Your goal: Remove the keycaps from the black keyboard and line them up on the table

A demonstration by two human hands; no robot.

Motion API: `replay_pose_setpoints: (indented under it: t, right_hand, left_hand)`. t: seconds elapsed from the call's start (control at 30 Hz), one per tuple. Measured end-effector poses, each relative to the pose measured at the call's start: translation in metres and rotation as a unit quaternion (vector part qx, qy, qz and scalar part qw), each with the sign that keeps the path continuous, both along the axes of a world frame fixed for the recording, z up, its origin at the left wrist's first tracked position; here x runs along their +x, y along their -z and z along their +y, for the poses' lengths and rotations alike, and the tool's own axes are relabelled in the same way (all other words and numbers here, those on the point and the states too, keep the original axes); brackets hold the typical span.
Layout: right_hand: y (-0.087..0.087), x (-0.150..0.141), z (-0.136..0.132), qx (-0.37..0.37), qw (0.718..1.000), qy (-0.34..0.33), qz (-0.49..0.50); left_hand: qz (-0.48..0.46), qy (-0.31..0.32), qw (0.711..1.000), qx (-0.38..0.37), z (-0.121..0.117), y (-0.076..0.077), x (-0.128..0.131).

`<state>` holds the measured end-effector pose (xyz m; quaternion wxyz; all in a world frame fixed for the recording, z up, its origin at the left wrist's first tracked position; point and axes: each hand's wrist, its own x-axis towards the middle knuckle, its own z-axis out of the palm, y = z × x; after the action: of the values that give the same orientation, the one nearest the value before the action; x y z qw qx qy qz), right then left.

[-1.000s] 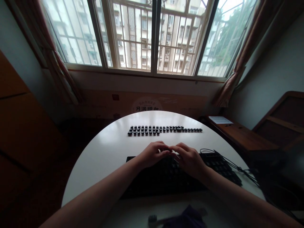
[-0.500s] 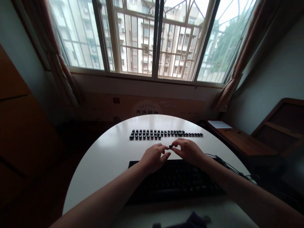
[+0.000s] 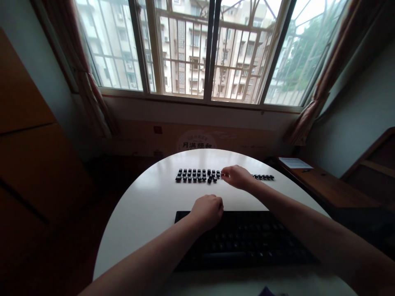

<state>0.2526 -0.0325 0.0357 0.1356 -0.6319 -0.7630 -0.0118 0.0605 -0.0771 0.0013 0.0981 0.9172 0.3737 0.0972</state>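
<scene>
My left hand (image 3: 209,210) is curled closed over the far edge of a black keyboard (image 3: 228,257), palm down. Its fingertips are tucked out of sight, so what it may hold is hidden. Farther off, my right hand (image 3: 236,176) reaches into rows of small black keycaps (image 3: 189,175) on the white table. Its fingers are bent together at the caps and cover part of the rows; anything between them is too small to make out. Close to its fingertips, a keycap (image 3: 210,179) sits slightly out of line with the others.
The round white table (image 3: 132,222) has a curved edge at the far side and left. A purple cloth-like item (image 3: 266,292) shows at the bottom edge. To the right stands a brown wooden surface (image 3: 333,185) with a paper sheet (image 3: 295,163). Barred windows lie beyond.
Both hands were together over the keyboard, then a black keycap showed between them. My right hand has moved forward to the rows; my left has drawn back and curled. Some front keycaps sit differently.
</scene>
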Motion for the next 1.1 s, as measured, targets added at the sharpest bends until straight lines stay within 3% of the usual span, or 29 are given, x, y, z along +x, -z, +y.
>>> replay_pose_setpoints:
  t: [0.17, 0.4, 0.7, 1.1]
  right_hand:
    - [-0.003, -0.014, 0.016, -0.017, 1.0, -0.006, -0.006]
    - [0.006, -0.027, 0.033, -0.04, 0.999, -0.01, -0.007]
    - [0.029, -0.032, 0.028, -0.036, 0.999, -0.026, 0.006]
    - [0.034, -0.027, 0.023, -0.025, 0.996, -0.067, 0.047]
  left_hand:
    - [0.0, -0.002, 1.0, -0.001, -0.001, -0.001, 0.0]
    - [0.015, -0.006, 1.0, 0.004, -0.003, -0.003, 0.0]
    - [0.001, -0.002, 1.0, -0.004, -0.003, -0.001, 0.0]
    - [0.001, -0.003, 1.0, 0.0, -0.004, -0.003, 0.0]
